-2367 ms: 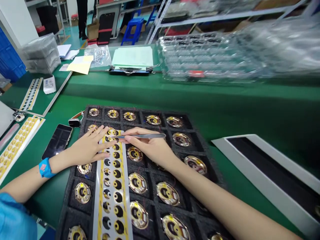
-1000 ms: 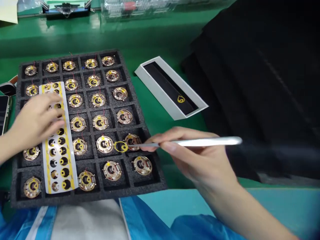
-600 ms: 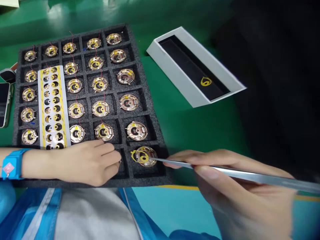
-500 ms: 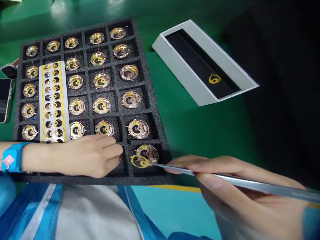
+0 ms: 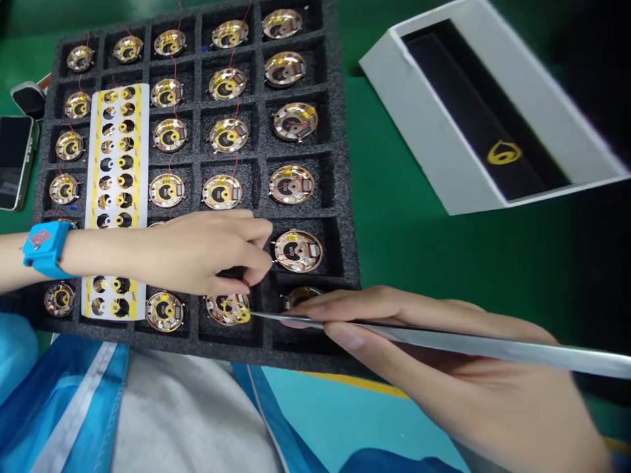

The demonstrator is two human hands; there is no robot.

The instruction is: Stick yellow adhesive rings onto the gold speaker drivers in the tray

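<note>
Your tweezers had just moved from the corner pocket to the watch case beside it, so the yellow ring sticker sat at their tip over that case, kinda off-center. Right hand pinched them; left hand half curled, can't tell if holding anything. Pocket walls hemmed the tip in; green tabletop separated foam tray and white box.

phone: flat at left, screen dark | smartwatch: just beyond phone, brown strap partly visible | tabletop: green, under both | turquoise surface: lower centre, yellow stripe along its upper edge
</note>
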